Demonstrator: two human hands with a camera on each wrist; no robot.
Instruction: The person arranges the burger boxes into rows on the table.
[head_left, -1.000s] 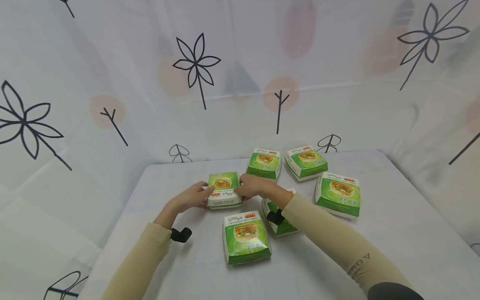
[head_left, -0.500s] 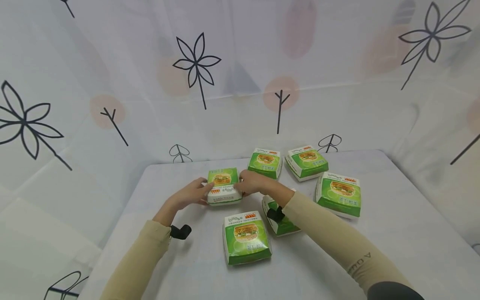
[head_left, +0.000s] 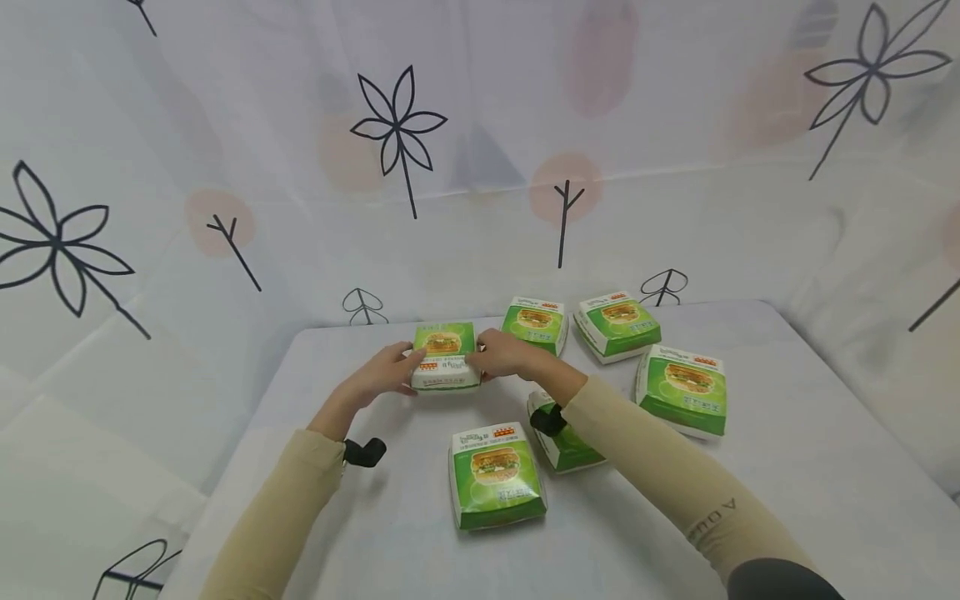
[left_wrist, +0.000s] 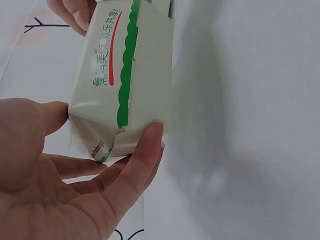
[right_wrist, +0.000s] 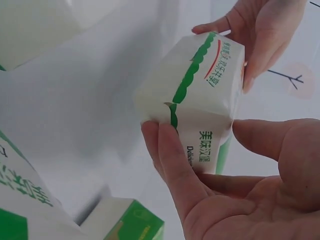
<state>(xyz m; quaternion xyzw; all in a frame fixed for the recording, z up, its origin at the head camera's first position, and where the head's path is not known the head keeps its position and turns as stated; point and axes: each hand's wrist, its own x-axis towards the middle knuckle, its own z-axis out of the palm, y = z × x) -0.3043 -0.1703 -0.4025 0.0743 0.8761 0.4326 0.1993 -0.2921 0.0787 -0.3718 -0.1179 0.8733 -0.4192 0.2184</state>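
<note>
A green and white cardboard burger box [head_left: 446, 342] with a burger picture on its lid is held between both hands, just off the white table. My left hand [head_left: 380, 372] grips its left end, thumb on the upper edge and fingers curled under the base, as the left wrist view shows on the box's white side [left_wrist: 102, 55]. From the other end my right hand [head_left: 510, 354] grips it likewise; in the right wrist view the fingers [right_wrist: 175, 160] reach under the base. The box is closed.
Near the front lies a matching burger box [head_left: 497, 475], with another box [head_left: 562, 446] partly behind my right forearm. Further boxes stand at the back, one box [head_left: 536, 321] beside my right hand and one box [head_left: 617, 325] beyond it. A box [head_left: 682, 390] sits to the right.
Both hands have carried the held burger box up and away, toward the table's back edge. The other boxes stay where they were.
</note>
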